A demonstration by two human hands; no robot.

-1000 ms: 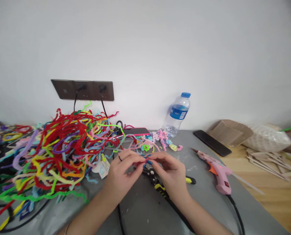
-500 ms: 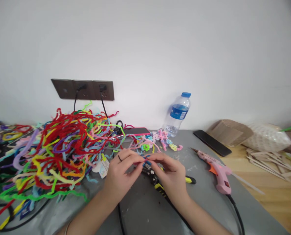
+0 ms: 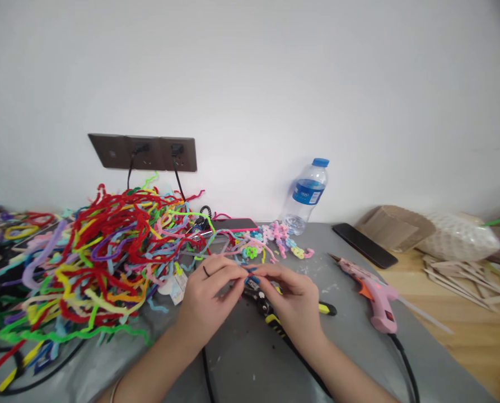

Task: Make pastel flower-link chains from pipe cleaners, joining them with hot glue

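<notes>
My left hand (image 3: 208, 296) and my right hand (image 3: 294, 299) meet at the fingertips over the grey mat (image 3: 250, 364). Together they pinch a short blue pipe cleaner piece (image 3: 253, 278), mostly hidden by the fingers. A black ring sits on a left finger. Just under the hands lie black and yellow pliers (image 3: 275, 313). A big tangled heap of coloured pipe cleaners (image 3: 102, 257) spreads to the left of my left hand. Small pastel pipe cleaner flowers (image 3: 281, 238) lie beyond the hands.
A pink glue gun (image 3: 373, 294) lies right of the hands, its black cord running toward me. A water bottle (image 3: 306, 196) stands by the wall. A black phone (image 3: 364, 244), a red-cased phone (image 3: 235, 225), wall sockets (image 3: 143, 152), cardboard (image 3: 395, 226) and wooden sticks (image 3: 468, 277) are around.
Both hands stay together over the mat; the fingers shift only slightly on the small piece. Nothing else has moved.
</notes>
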